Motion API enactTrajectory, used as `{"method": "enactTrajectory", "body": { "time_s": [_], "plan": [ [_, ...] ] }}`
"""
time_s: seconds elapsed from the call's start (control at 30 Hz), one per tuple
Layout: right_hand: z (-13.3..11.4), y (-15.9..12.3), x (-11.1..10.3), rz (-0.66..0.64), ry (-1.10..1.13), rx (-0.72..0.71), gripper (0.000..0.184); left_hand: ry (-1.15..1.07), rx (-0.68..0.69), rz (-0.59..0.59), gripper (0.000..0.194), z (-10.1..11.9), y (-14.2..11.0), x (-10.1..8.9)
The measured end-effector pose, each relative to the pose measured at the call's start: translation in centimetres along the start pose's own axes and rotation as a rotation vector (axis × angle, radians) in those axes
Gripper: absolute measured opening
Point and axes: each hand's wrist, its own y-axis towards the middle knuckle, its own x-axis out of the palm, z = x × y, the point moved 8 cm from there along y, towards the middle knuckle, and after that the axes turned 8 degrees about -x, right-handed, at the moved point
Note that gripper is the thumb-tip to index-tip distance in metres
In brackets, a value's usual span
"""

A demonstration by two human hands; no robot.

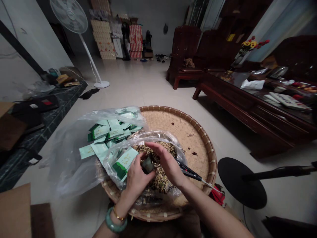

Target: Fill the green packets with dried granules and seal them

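My left hand (138, 175), with a jade bangle and a gold bracelet at the wrist, is wrapped around a small dark green packet (148, 164). Its fingers and thumb curl about the packet's sides. My right hand (169, 163) is close on the right, fingers stretched out, above a loose mix of pale and dark dried bits (159, 181). That mix lies in a clear plastic bag (182, 152) on a round woven bamboo tray (210, 145). Left of my hands are several light green printed sachets (115, 132). A black handheld device (189, 172) with a white cord rests behind my right hand.
A large clear bag (71, 165) overhangs the tray's left side. A round black stand base (241, 181) is on the floor at right. Dark wooden furniture (247, 109) lines the right; a white standing fan (101, 84) is at far left. A cardboard box (16, 210) sits bottom left.
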Motion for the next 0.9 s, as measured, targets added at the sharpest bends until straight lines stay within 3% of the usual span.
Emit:
{"method": "enactTrajectory", "body": {
  "time_s": [0.17,0.3,0.43,0.53,0.6,0.7,0.8,0.9],
  "plan": [
    [-0.4,-0.3,-1.3,0.042,-0.105,0.003,0.037,-0.005,0.049,-0.003,0.058,0.4,0.0,-0.5],
    [-2.1,-0.8,-0.6,-0.099,-0.361,-0.060,0.030,-0.002,0.129,0.012,0.049,1.0,-0.2,-0.6],
    [-3.6,-1.1,0.8,-0.284,-0.529,-0.117,0.033,0.039,0.185,0.043,0.053,1.4,-0.5,-0.7],
    [-3.4,-0.2,-1.2,-0.164,-0.643,-0.123,0.031,0.093,0.251,0.035,0.060,1.8,-0.8,-0.8],
    [-1.7,0.7,-3.0,-0.131,-0.788,-0.057,0.028,0.143,0.291,0.054,0.061,1.9,-1.1,-1.2],
    [3.5,1.8,-4.0,-0.393,-0.992,0.138,0.023,0.194,0.315,0.076,0.058,1.8,-1.3,-1.7],
    [7.2,3.8,-4.4,-0.459,-0.968,0.182,0.021,0.197,0.305,0.077,0.057,1.6,-1.4,-2.0],
    [10.2,6.3,-3.8,-0.471,-0.911,0.202,0.036,0.183,0.311,0.093,0.060,1.6,-1.4,-2.5]
  ]
}}
